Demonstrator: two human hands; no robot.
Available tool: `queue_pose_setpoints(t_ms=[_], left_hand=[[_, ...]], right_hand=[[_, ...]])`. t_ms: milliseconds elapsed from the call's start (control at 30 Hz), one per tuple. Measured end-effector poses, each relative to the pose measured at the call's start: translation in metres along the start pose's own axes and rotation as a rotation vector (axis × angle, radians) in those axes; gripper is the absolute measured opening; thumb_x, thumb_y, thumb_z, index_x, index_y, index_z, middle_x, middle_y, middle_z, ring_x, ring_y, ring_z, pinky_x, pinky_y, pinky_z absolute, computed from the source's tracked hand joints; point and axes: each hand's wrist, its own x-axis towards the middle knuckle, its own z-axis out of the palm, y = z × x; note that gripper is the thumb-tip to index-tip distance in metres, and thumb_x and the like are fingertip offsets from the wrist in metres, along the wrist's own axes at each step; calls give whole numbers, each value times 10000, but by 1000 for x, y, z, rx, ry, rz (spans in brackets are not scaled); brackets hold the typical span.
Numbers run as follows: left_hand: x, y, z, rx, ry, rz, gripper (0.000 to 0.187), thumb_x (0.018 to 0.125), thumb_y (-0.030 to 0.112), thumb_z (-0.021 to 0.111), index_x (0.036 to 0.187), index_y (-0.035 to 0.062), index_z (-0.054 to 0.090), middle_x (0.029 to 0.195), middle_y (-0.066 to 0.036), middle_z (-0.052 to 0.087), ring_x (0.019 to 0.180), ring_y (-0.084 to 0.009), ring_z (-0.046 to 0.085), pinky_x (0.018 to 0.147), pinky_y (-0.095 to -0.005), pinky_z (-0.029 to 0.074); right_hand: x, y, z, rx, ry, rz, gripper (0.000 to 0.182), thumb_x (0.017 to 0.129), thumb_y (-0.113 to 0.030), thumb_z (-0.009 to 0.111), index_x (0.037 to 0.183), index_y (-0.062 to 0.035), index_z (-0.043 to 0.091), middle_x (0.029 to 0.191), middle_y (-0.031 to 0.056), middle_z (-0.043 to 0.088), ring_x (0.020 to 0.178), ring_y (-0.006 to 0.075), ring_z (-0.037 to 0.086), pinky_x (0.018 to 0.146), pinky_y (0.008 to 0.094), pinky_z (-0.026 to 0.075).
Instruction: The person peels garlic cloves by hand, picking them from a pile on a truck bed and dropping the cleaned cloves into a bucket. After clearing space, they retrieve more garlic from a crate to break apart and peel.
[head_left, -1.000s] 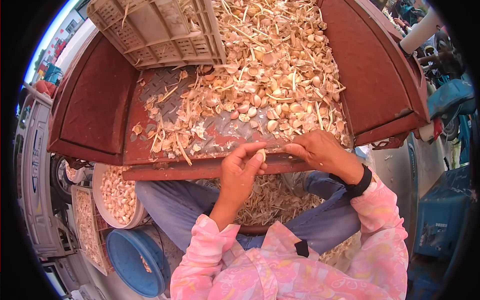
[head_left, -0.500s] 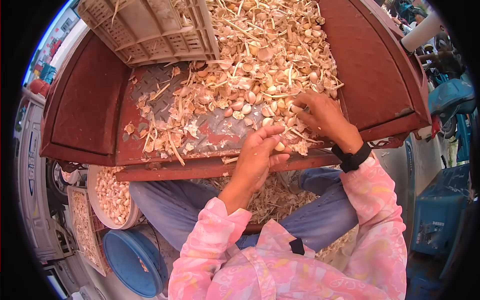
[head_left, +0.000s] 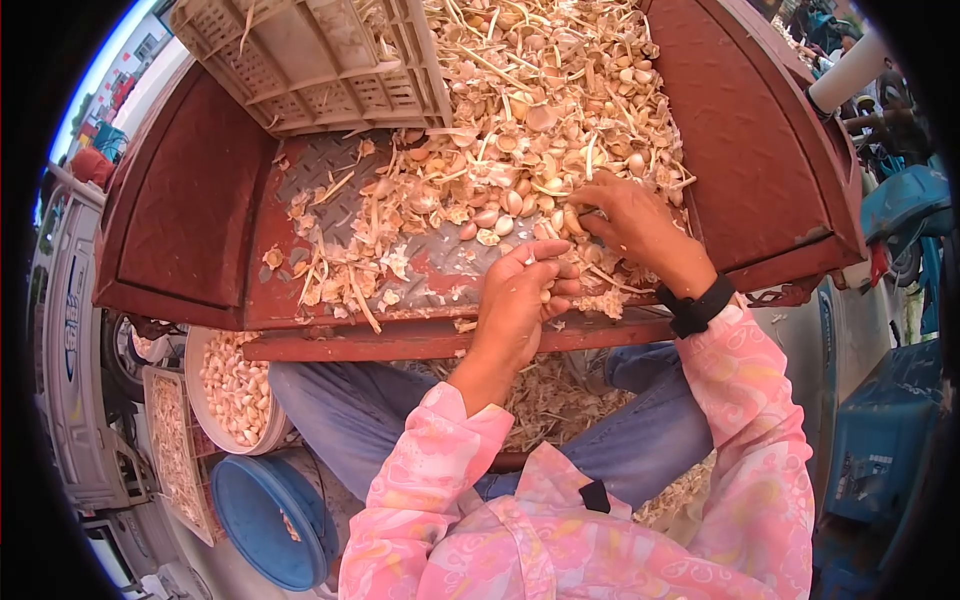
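My left hand (head_left: 515, 300) is curled over the front edge of the red metal bed, its fingers closed around a pale garlic clove (head_left: 545, 296) that shows only in part. To its right, my right hand (head_left: 635, 225), with a black band at the wrist, bends its thumb and fingers together at the near side of the garlic heap (head_left: 540, 120). What lies between those fingertips is too small to make out. Loose cloves, dry skins and stalks surround both hands. Several cloves (head_left: 487, 218) lie just beyond my left hand.
A plastic crate (head_left: 330, 70) stands tilted on the patterned metal bed (head_left: 430, 262). Red side walls (head_left: 765, 130) flank the heap. Lower left are a white bucket of cloves (head_left: 235, 390), a crate of garlic bits (head_left: 175, 450) and a blue bucket (head_left: 270, 520). Skins litter the ground between my legs.
The fingers of my left hand have closed further over the clove, which showed more before. My right hand has shifted slightly left and up. The whole view has moved a little.
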Motion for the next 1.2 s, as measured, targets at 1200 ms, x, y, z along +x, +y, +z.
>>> queue_pose_setpoints(t_ms=[1200], left_hand=[[-11, -1, -42, 37, -56, 143, 177, 885, 178, 586, 952, 14, 589, 730, -10, 605, 568, -23, 519, 475, -130, 406]], right_hand=[[-15, -70, -12, 257, -209, -145, 123, 841, -122, 530, 834, -3, 500, 754, 162, 564, 718, 331, 587, 596, 417, 440]])
